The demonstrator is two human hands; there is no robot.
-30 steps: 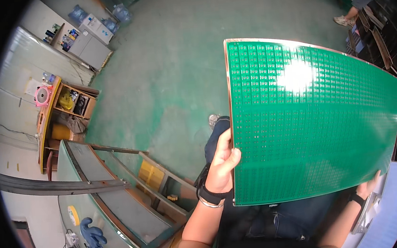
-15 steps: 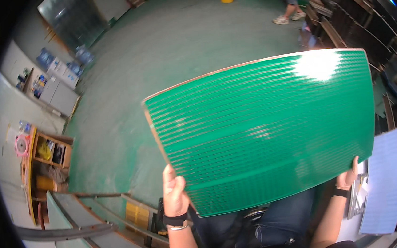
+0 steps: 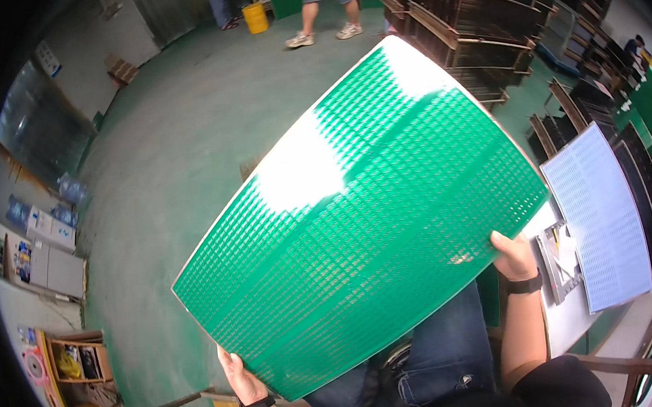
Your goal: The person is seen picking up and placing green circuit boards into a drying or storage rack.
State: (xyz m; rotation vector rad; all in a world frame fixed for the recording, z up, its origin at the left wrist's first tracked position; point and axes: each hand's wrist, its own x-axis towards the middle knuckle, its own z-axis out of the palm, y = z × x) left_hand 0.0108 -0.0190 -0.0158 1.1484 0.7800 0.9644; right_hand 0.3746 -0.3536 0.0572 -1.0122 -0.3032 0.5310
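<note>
Fingers clamped on a green board (image 3: 390,221)

The left hand (image 3: 246,382) grips its lower-left edge, the right hand (image 3: 515,257) its lower right; it slants across mid-frame. A pale panel (image 3: 600,218) is at right, a yellow bucket (image 3: 255,19) near the top.

head cam: left fisheye, head-worn | facing: down and forward | near: green panel (image 3: 374,222) large across mid-frame, jeans (image 3: 451,347) at lower middle | far: floor (image 3: 153,172) receding toward upper left | rim: dark, straight edges bowed
</note>
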